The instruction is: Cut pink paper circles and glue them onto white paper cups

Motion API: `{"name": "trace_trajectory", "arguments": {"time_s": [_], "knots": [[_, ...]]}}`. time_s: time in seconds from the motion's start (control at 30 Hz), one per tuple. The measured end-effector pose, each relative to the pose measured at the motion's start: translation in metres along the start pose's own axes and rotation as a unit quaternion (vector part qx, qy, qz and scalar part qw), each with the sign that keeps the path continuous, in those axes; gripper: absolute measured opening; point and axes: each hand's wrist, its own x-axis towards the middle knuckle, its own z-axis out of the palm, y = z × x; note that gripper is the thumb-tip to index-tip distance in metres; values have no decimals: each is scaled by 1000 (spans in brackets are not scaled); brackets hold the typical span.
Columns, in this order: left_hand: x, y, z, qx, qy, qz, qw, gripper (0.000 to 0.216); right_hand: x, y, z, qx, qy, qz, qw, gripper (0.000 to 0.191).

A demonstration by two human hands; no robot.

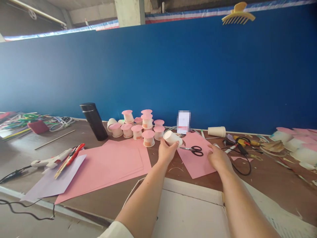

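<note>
Here the outstretched left hand grips a tilted cup; right hand at pink paper, hold unclear

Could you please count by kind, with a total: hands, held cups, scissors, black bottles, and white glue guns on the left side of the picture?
Left hand and right hand: 2
Held cup: 1
Scissors: 1
Black bottle: 1
White glue gun: 1
Total: 6
</note>
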Motion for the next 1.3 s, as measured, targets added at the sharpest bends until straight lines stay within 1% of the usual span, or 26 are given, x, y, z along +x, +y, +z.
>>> {"name": "trace_trajectory", "arguments": {"time_s": [0.13,0.23,0.3,0.37,0.43,0.5,0.6,0.67,0.7,0.8,0.87,0.97,1.1,1.2,1.3], "knots": [[2,-2,0,0,4,-3,1000,56,0,-18,9,-26,-31,-80,996,51],[0,-1,0,3,-9,-3,1000,56,0,-27,13,-64,-50,-90,993,47],[-4,3,1,-23,-45,6,999,55,-2,-30,13,-89,-50,-88,991,40],[-9,8,1,-75,-109,3,991,51,-5,-29,12,-108,-52,-89,989,34],[-15,13,1,-130,-181,-30,974,47,-9,-27,12,-119,-62,-89,987,32],[-18,14,2,-170,-229,-77,955,46,-12,-25,12,-117,-76,-85,987,34],[-17,7,4,-205,-267,-142,931,50,-17,-22,10,-84,-93,-64,990,37],[-13,-1,6,-208,-281,-177,920,51,-19,-19,6,-53,-82,-39,994,41],[-11,-4,7,-209,-285,-193,915,50,-19,-18,3,-41,-70,-27,996,43],[-9,-7,8,-222,-276,-229,907,47,-17,-11,-5,-16,-47,15,999,45],[-10,-4,5,-215,-260,-239,911,47,-13,-6,-7,-14,-44,44,998,49],[-13,3,0,-165,-230,-231,931,50,-7,1,-5,-12,-46,66,997,58],[-15,5,-7,-81,-207,-207,953,53,-2,10,-3,-2,-48,63,997,57],[-15,4,-10,-46,-209,-195,957,54,-3,14,-5,8,-23,71,997,56],[-16,4,-11,-43,-219,-183,958,55,-4,17,-8,18,6,101,995,55]]}}
